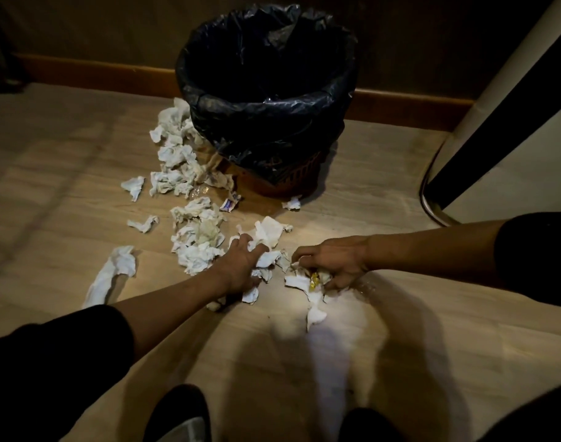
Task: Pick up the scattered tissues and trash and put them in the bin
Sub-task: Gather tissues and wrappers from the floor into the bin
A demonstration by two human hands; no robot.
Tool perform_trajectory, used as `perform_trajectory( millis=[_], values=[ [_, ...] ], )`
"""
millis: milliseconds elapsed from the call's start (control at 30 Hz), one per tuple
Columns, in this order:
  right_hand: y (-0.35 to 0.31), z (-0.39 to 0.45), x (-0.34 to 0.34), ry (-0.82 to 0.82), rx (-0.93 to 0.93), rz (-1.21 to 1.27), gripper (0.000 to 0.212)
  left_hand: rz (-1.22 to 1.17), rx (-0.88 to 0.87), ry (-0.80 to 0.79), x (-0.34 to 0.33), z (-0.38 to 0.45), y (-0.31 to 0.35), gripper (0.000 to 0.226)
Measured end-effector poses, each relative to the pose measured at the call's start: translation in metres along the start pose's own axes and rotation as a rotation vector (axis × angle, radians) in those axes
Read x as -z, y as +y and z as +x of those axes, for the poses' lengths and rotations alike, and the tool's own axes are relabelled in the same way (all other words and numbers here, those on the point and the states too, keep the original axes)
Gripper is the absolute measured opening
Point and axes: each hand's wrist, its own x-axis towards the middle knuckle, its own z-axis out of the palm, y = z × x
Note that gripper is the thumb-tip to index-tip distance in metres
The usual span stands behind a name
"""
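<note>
A round brown bin (291, 181) lined with a black bag (266, 100) stands on the wooden floor by the wall. Crumpled white tissues (197, 237) lie scattered from the bin's left side down towards me. My left hand (240, 266) is closed around a bunch of tissues (266, 260) on the floor. My right hand (333, 263) grips a crumpled tissue with a small yellow wrapper (314, 279) in it. A small blue and white wrapper (229, 204) lies in front of the bin.
A long twisted tissue (113, 275) lies at the left. One small tissue (291, 203) sits at the bin's base. A white and black furniture piece with a curved metal foot (432, 199) stands at the right. My feet (180, 413) are at the bottom edge.
</note>
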Motion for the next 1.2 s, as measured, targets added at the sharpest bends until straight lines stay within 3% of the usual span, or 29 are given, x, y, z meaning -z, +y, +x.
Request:
perform_trajectory(
  millis=[133, 267, 533, 700, 833, 967, 1200],
  values=[
    [-0.016, 0.009, -0.001, -0.116, 0.131, -0.036, 0.051, -0.032, 0.021, 0.019, -0.003, -0.006, 0.000, 0.073],
    [-0.025, 0.016, -0.010, -0.287, 0.134, -0.176, 0.065, -0.067, 0.030, 0.030, -0.004, -0.012, 0.000, 0.071],
    [-0.008, -0.008, 0.022, -0.184, -0.157, -0.124, 0.057, -0.050, -0.054, 0.063, 0.033, -0.011, 0.019, 0.069],
    [0.024, -0.062, 0.044, 0.103, -0.477, -0.024, 0.035, 0.069, -0.267, 0.054, 0.088, 0.004, 0.043, 0.055],
    [0.039, -0.120, 0.066, 0.481, -0.760, 0.096, 0.038, 0.185, -0.389, -0.002, 0.147, 0.023, 0.064, 0.051],
    [0.037, -0.159, 0.092, 0.820, -1.047, 0.214, 0.034, 0.197, -0.462, 0.119, 0.212, 0.035, 0.085, 0.055],
    [0.020, -0.152, 0.168, 1.265, -1.025, 0.262, 0.029, 0.013, -0.510, 0.373, 0.310, 0.033, 0.103, 0.026]
  ],
)
